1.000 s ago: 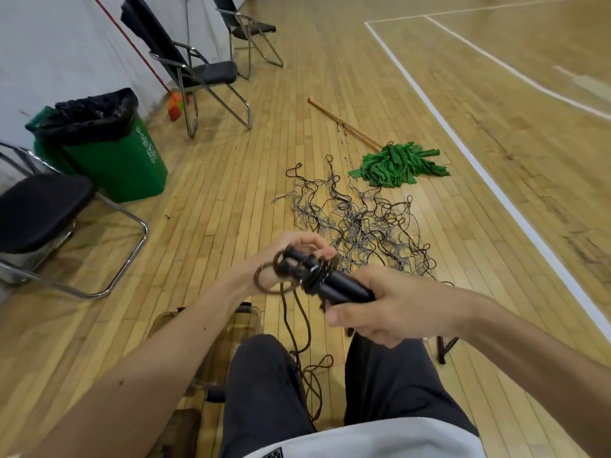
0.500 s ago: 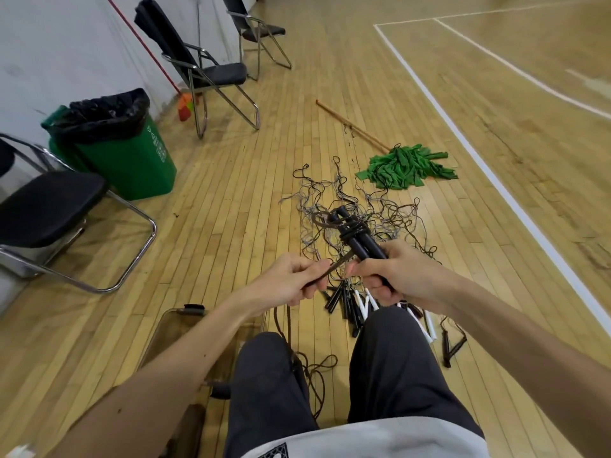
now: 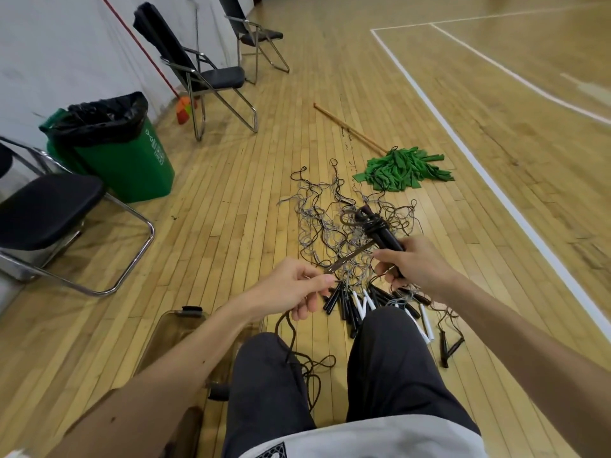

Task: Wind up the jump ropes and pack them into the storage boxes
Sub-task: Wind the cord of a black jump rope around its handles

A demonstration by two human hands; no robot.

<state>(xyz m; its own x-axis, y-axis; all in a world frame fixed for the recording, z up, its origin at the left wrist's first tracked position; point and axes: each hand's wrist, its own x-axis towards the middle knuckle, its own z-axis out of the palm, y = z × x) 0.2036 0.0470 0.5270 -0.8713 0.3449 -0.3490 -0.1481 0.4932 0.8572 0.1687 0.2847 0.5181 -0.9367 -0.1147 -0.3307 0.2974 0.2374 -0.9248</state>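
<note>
Seated person winding a black jump rope above a tangle of loose ropes on the wooden floor.
A green mop is lying beyond the tangle. A green bin and folding chairs are standing along the wall at the left. A clear storage box is sitting on the floor beside the left knee, partly hidden by the left forearm. Spare black and white handles are lying bunched just ahead of the knees. The right hand is gripping the rope's paired black handles, with coils wrapped round their far end. The left hand is pinching the cord between thumb and fingers, holding it taut toward the handles, with slack trailing over the left thigh.
</note>
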